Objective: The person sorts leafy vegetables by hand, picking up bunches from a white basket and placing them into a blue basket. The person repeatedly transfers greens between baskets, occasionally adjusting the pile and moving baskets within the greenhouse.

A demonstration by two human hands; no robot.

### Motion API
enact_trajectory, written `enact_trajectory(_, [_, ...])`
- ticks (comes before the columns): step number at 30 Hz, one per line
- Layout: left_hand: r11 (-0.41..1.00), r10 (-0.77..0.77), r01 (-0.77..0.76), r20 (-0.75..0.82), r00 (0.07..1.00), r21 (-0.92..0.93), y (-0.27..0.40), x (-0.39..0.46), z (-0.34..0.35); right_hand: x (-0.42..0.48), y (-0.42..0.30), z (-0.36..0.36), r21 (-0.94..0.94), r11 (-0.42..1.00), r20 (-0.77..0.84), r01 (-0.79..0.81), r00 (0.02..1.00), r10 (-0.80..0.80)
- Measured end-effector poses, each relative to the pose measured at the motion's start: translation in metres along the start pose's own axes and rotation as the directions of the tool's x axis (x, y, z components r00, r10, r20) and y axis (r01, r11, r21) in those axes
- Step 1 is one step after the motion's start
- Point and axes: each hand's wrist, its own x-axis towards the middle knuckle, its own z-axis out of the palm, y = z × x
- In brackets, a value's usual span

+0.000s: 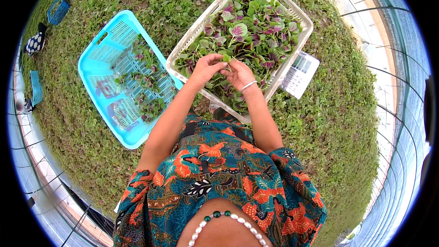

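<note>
My left hand [207, 70] and my right hand [241, 76] meet above the near side of an off-white plastic crate [205, 17]. Between their fingertips they pinch a small green amaranth sprig [226, 58]; its stem is partly hidden by the fingers. A bracelet circles my right wrist. Below the hands, the crate holds a thick heap of green-and-purple amaranth leaves [253, 31]. To the left, a light blue plastic basket [103, 49] with slotted walls holds a looser scatter of amaranth sprigs [151, 108] on its base.
A digital scale [306, 74] with keypad and display shows at the off-white crate's right side. Low leafy plants [329, 120] cover the ground. At far left are a small blue basket [58, 9] and another blue container [36, 87]. Curved greenhouse ribs and sheeting [408, 75] bound the right side.
</note>
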Motion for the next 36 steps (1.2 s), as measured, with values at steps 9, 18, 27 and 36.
enact_trajectory(9, [0.991,-0.074,0.063,-0.091,0.993,-0.122,-0.004,0.001,-0.015,0.015,0.004,0.007,-0.572,0.704,0.098,0.420,0.888,-0.449])
enact_trajectory(18, [0.959,-0.154,0.105,-0.170,0.973,-0.262,-0.016,-0.007,-0.021,0.026,-0.016,0.016,0.224,0.954,-0.229,0.199,0.962,-0.147])
enact_trajectory(27, [0.988,0.077,-0.022,-0.361,0.930,0.155,-0.016,-0.010,-0.042,0.132,-0.067,0.028,-0.580,0.752,-0.147,0.312,0.868,-0.474])
enact_trajectory(36, [0.985,0.066,-0.011,-0.315,0.947,0.172,-0.021,-0.012,-0.046,0.235,-0.092,0.038,-0.991,-0.049,-0.077,-0.124,0.834,-0.547])
